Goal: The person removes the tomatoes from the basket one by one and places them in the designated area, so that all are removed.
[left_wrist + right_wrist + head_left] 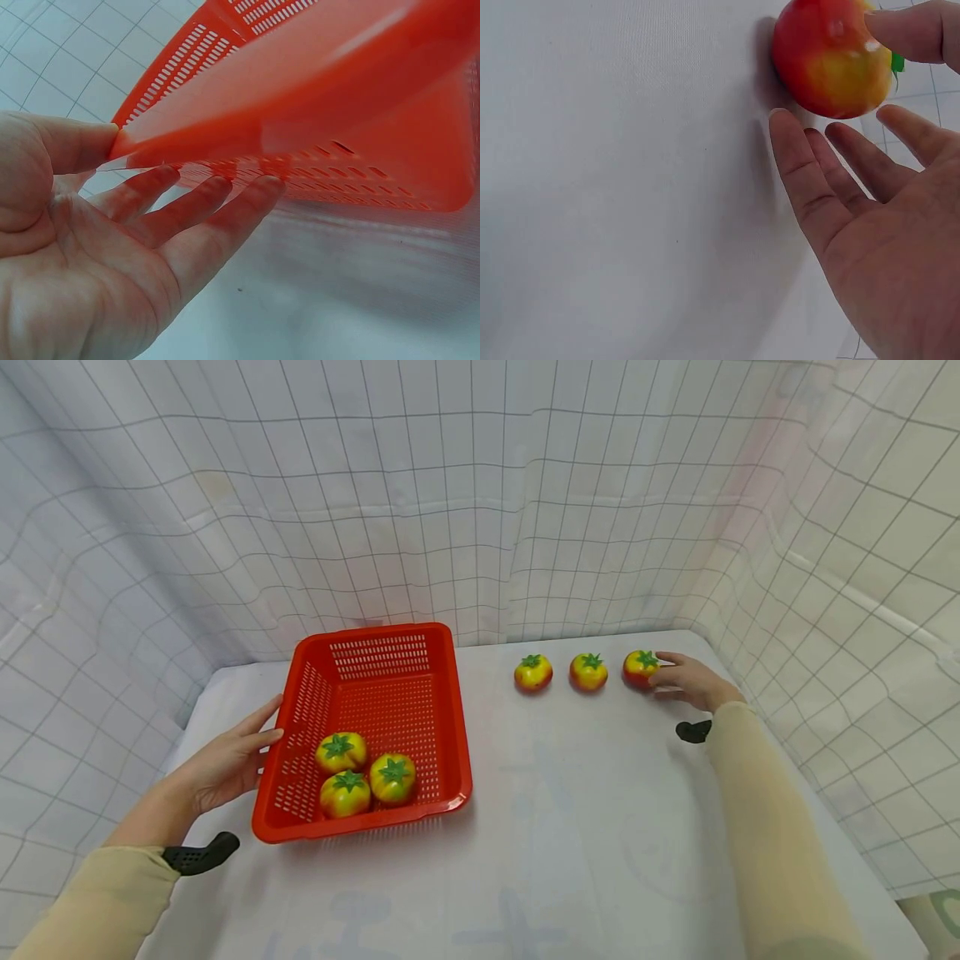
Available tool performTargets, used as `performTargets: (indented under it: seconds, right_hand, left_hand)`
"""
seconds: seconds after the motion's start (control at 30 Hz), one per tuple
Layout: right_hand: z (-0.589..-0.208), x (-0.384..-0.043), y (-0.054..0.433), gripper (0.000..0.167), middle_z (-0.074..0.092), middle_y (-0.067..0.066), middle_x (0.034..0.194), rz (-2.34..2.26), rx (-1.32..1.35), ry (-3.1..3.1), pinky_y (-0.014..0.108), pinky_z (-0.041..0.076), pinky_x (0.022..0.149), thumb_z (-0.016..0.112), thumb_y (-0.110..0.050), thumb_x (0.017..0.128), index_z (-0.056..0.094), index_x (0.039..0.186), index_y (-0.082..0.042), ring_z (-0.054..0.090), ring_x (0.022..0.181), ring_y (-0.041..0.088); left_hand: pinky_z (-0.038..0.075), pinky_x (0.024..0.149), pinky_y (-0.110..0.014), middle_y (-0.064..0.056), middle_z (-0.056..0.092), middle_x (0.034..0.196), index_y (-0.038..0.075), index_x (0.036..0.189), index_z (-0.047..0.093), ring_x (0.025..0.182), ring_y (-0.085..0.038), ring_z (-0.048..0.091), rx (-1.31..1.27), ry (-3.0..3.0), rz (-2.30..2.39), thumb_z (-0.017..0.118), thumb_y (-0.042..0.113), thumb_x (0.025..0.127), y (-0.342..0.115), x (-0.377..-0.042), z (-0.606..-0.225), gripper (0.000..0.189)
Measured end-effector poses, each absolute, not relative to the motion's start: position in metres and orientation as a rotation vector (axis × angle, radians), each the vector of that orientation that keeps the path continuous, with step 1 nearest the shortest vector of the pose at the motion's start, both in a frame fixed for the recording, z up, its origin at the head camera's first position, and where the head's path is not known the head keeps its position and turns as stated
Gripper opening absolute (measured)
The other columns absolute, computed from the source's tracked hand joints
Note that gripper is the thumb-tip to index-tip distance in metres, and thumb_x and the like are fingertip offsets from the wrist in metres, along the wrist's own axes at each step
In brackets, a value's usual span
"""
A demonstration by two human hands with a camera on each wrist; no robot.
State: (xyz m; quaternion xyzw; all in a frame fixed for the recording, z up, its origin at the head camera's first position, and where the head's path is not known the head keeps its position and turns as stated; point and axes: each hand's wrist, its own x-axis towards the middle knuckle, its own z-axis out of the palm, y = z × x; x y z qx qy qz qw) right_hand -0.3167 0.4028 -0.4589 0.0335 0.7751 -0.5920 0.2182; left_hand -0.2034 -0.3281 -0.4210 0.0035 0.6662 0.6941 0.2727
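One red-and-yellow fruit (pixel 637 672) with green leaves (pixel 647 658) lay on the white table (pixel 585 793) at the right end of a row with two like fruits (pixel 588 674); the right hand (pixel 692 682) lay beside it, loosely spread, its thumb overlapping the side, contact uncertain, fingers not closed round it. One red slotted basket (pixel 459 718), holding three more fruits (pixel 393 781) at its near end, had its left rim pinched by the left hand (pixel 228 764). Judged handling: the fruit seemed light, hard, glossy, perhaps slippery, best held round its widest part.
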Motion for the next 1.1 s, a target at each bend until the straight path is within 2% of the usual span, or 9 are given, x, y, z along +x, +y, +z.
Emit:
performTargets:
  seconds: [0.23, 0.43, 0.53, 0.67, 0.8, 0.93, 1.03, 1.1]
  right_hand:
    - [-0.45, -0.311, 0.413, 0.072, 0.009, 0.024, 0.167, -1.658, 0.2, 2.199, 0.05, 0.032, 0.117, 0.047, -0.012, 0.105, 0.006, 0.163, -0.001, 0.026, 0.145, 0.044]
    - [-0.444, -0.306, 0.42, 0.064, 0.018, 0.027, 0.165, -1.646, 0.291, 2.304, 0.047, 0.035, 0.117, 0.038, -0.019, 0.108, 0.012, 0.162, 0.003, 0.029, 0.144, 0.043]
    - [-0.443, -0.304, 0.423, 0.062, 0.025, 0.027, 0.162, -1.668, 0.332, 2.376, 0.042, 0.041, 0.113, 0.037, -0.024, 0.108, 0.018, 0.161, 0.004, 0.035, 0.139, 0.04]
    - [-0.439, -0.302, 0.425, 0.061, 0.035, 0.023, 0.156, -1.7, 0.373, 2.479, 0.03, 0.05, 0.1, 0.039, -0.028, 0.108, 0.027, 0.16, 0.001, 0.045, 0.127, 0.03]
    - [-0.431, -0.303, 0.421, 0.058, 0.044, 0.017, 0.148, -1.738, 0.339, 2.536, 0.024, 0.051, 0.091, 0.042, -0.028, 0.108, 0.034, 0.158, -0.001, 0.05, 0.114, 0.018]
    - [-0.418, -0.304, 0.407, 0.055, 0.05, 0.009, 0.139, -1.762, 0.23, 2.536, 0.026, 0.051, 0.092, 0.043, -0.025, 0.107, 0.038, 0.157, -0.002, 0.052, 0.108, 0.014]
    - [-0.406, -0.304, 0.392, 0.052, 0.051, 0.007, 0.136, -1.772, 0.127, 2.506, 0.031, 0.048, 0.098, 0.043, -0.021, 0.107, 0.039, 0.156, -0.003, 0.052, 0.112, 0.016]
    - [-0.398, -0.304, 0.379, 0.051, 0.049, 0.011, 0.14, -1.775, 0.052, 2.483, 0.038, 0.045, 0.104, 0.043, -0.018, 0.108, 0.039, 0.156, -0.003, 0.05, 0.117, 0.02]
  left_hand:
    - [0.057, 0.092, -0.047, 0.002, 0.041, 0.143, 0.038, 0.163, -0.01, 0.114, -0.017, 0.063, 0.003, 1.797, 1.869, 0.042, 0.028, 0.112, -0.329, -0.203, -0.422, 0.073]
    - [0.057, 0.093, -0.047, -0.01, 0.026, 0.156, 0.038, 0.162, -0.009, 0.115, -0.016, 0.063, -0.016, 1.806, 1.864, 0.042, 0.029, 0.112, -0.327, -0.202, -0.422, 0.073]
    - [0.056, 0.093, -0.047, -0.012, 0.022, 0.158, 0.038, 0.162, -0.009, 0.115, -0.015, 0.062, -0.013, 1.805, 1.863, 0.042, 0.029, 0.112, -0.327, -0.202, -0.422, 0.073]
    - [0.056, 0.093, -0.047, -0.008, 0.029, 0.154, 0.038, 0.163, -0.01, 0.115, -0.016, 0.062, -0.004, 1.802, 1.863, 0.042, 0.029, 0.112, -0.326, -0.202, -0.421, 0.073]
    - [0.056, 0.093, -0.047, 0.001, 0.039, 0.144, 0.038, 0.163, -0.009, 0.115, -0.017, 0.063, 0.006, 1.786, 1.867, 0.042, 0.028, 0.112, -0.327, -0.202, -0.42, 0.073]
    - [0.056, 0.093, -0.047, 0.008, 0.044, 0.139, 0.038, 0.163, -0.009, 0.115, -0.016, 0.063, 0.01, 1.786, 1.862, 0.041, 0.028, 0.112, -0.327, -0.203, -0.42, 0.072]
    - [0.056, 0.093, -0.047, 0.006, 0.042, 0.142, 0.038, 0.163, -0.008, 0.115, -0.015, 0.063, 0.006, 1.789, 1.861, 0.042, 0.028, 0.112, -0.328, -0.202, -0.42, 0.072]
    - [0.056, 0.093, -0.047, 0.002, 0.038, 0.146, 0.038, 0.163, -0.008, 0.115, -0.016, 0.063, 0.005, 1.787, 1.864, 0.042, 0.027, 0.112, -0.328, -0.202, -0.42, 0.072]
